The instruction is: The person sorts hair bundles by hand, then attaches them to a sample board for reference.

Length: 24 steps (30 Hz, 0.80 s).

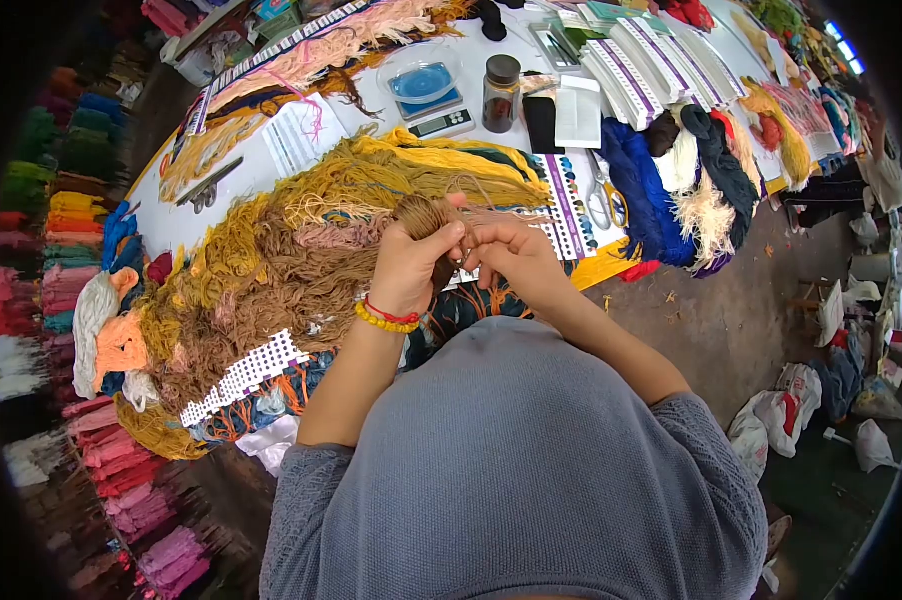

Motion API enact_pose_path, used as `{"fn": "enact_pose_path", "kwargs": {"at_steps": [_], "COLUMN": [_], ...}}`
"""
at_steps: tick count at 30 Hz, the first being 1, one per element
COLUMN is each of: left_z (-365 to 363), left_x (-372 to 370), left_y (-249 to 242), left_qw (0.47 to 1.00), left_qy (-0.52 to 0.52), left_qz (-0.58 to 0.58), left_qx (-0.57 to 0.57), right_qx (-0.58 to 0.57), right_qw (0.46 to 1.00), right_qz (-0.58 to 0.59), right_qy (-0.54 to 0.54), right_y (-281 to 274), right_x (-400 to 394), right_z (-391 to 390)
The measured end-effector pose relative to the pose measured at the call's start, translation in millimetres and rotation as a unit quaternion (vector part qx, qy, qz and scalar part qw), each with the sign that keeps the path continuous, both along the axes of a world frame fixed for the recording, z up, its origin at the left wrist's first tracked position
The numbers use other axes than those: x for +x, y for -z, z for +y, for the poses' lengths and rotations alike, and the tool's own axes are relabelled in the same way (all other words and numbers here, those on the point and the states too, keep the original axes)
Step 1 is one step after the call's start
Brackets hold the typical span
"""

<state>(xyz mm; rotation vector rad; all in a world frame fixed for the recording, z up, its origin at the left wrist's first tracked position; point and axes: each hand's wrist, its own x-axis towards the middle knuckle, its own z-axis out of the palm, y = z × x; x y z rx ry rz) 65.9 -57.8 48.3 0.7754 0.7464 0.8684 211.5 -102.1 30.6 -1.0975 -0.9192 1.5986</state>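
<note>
Close in front of my chest, my left hand (413, 262) is closed around a small hank of brown thread (421, 214), whose upper end sticks out above the thumb. My right hand (516, 258) meets it from the right with its fingertips pinched together. What those fingertips pinch is too small to make out. Beneath and beyond both hands spreads a heap of brown thread (246, 285), with mustard-yellow skeins (371, 165) behind it. A white card with rows of holes (568, 205) lies just past my right hand.
Scissors (601, 200) and blue skeins (643, 190) lie to the right. Farther back are a dark-lidded jar (501, 95), a digital scale (441, 123) and stacked punched cards (626, 80). Another holed card (246, 378) rests at the near left. Bundled yarn (111, 450) lines the left side.
</note>
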Motion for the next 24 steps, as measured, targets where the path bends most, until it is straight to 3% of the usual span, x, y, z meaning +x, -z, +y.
{"fn": "enact_pose_path", "kwargs": {"at_steps": [14,16,17,18,20,22,24], "left_z": [-3.0,0.7,1.1,3.0,4.6,4.0,2.9], "left_x": [2.4,-4.1,-9.3,-13.2,-18.9,-15.4,-9.8], "left_y": [2.4,2.9,4.5,5.0,6.5,8.6,6.2], "left_qw": [0.999,0.997,0.991,0.991,0.963,0.971,0.978], "left_qy": [-0.034,0.029,0.066,0.065,0.150,0.133,0.115], "left_qz": [0.037,-0.024,-0.060,-0.061,-0.170,-0.156,-0.142], "left_qx": [0.004,-0.063,-0.096,-0.096,-0.147,-0.126,-0.102], "right_qx": [-0.044,-0.123,-0.077,-0.078,-0.035,-0.026,0.014], "right_qw": [0.998,0.945,0.887,0.887,0.822,0.829,0.959], "right_qz": [-0.032,0.301,0.443,0.442,0.559,0.550,0.271], "right_qy": [0.032,-0.025,-0.108,-0.109,-0.109,-0.098,-0.087], "right_y": [8.0,2.4,8.1,2.1,-19.7,-19.9,-10.7], "right_x": [-1.8,12.0,19.1,18.9,18.0,17.9,18.8], "right_z": [-4.7,-1.0,0.8,0.2,-3.2,1.8,10.0]}}
